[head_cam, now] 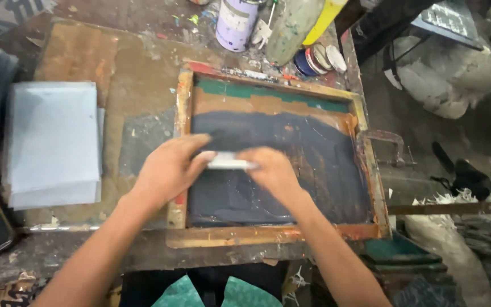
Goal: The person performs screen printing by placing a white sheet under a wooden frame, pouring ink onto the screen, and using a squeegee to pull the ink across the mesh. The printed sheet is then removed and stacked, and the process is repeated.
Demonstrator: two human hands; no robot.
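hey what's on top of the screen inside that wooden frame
Dark ink covers most of the screen, with tape strips along its top edge. Both hands, left and right, press a pale squeegee onto it. The mesh under the hands and ink is hidden.

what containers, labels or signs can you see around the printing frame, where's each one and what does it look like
Can: back edge of the bench, above the frame; upright cylinder, white and lilac label.
Tins: right of the can; small round ones lying stacked on edge, blue, red and white.
Yellow bottle: behind the tins, leaning; only part shows.
Board: top right, off the bench; dark flat panel with pale marks, blurred.
Paper stack: left of the frame; pale blank sheets.
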